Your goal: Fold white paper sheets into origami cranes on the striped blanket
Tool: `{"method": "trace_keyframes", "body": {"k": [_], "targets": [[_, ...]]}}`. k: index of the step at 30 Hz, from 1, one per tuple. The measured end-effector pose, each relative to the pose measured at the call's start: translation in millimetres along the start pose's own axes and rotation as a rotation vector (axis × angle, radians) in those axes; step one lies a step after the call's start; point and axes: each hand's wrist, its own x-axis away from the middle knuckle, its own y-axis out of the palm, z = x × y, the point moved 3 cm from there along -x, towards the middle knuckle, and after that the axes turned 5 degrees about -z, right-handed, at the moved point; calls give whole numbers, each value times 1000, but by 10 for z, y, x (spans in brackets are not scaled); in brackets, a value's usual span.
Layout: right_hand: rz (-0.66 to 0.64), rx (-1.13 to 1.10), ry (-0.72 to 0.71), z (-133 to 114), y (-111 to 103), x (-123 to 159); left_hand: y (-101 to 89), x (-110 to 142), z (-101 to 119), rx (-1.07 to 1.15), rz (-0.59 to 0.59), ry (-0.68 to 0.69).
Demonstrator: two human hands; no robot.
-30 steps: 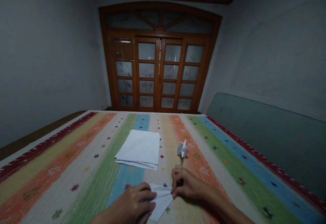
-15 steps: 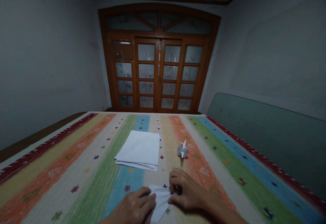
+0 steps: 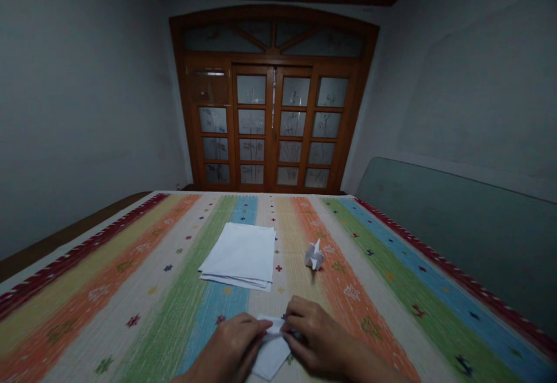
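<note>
A partly folded white paper (image 3: 270, 355) lies on the striped mat (image 3: 130, 290) at the bottom centre. My left hand (image 3: 232, 345) presses on its left side, fingers curled on the paper's top edge. My right hand (image 3: 314, 336) meets it from the right, fingertips pinching the same top edge. Beyond them lies a stack of white sheets (image 3: 241, 254). To the right of the stack stands a small finished folded paper figure (image 3: 314, 255).
The colourful striped mat covers a wide low surface. A wooden double door with glass panes (image 3: 272, 127) stands behind it. A green padded panel (image 3: 456, 226) runs along the right wall. Brown floor (image 3: 52, 241) shows at the left.
My right hand slid left over the paper until its fingertips met the left hand's at the top edge. The paper looks narrower now.
</note>
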Motion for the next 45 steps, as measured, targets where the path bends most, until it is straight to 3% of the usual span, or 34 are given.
{"method": "trace_keyframes", "body": {"k": [8, 12, 20, 30, 34, 38, 41, 45], "targets": [[68, -196, 193, 113, 84, -28, 56, -48, -62, 193, 94, -149], [68, -215, 229, 104, 77, -49, 75, -90, -42, 160, 78, -191], [34, -255, 403, 85, 76, -32, 36, -26, -165, 51, 55, -412], [72, -265, 414, 109, 125, -34, 29, -55, -89, 111, -25, -492], [99, -310, 425, 124, 155, -13, 37, -66, -83, 168, -60, -464], [176, -295, 274, 83, 101, -32, -50, -96, -72, 178, -13, -413], [283, -232, 115, 38, 30, -45, -166, -130, -37, 117, 116, -250], [436, -23, -91, -24, -38, -18, -286, -137, 43, -74, 255, 73]]}}
